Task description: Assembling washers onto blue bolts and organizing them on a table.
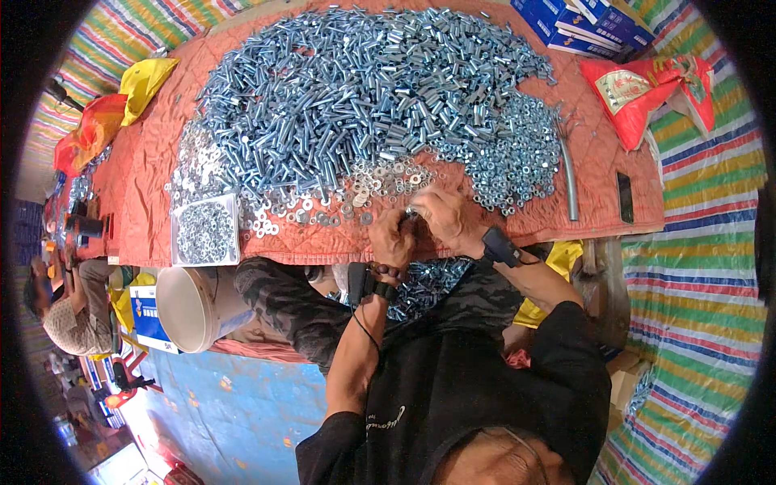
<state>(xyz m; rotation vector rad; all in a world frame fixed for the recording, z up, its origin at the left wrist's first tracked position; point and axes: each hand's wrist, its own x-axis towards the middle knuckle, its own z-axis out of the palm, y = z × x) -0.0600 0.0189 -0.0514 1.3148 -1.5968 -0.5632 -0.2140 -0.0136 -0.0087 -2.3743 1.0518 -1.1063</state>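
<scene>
At the table's near edge, my left hand (392, 241) and my right hand (447, 217) meet with fingers closed. Between the fingertips shows a bit of a small shiny metal part (411, 212); the fingers hide most of it. Just beyond them lie loose flat washers (380, 179). A big heap of silvery bolts and metal sleeves (347, 97) covers the middle of the table. Hex nuts (521, 158) are gathered to the right of my right hand. More metal fasteners (432, 283) lie in a pile below the table edge, between my legs.
A white square tray (205, 263) holds small rings at the left. On the right are a metal rod (569, 182), a dark flat object (625, 197) and a red bag (626, 101). Blue boxes (602, 28) stand far right. A white bucket (186, 311) is beside my leg; another person (77, 311) sits left.
</scene>
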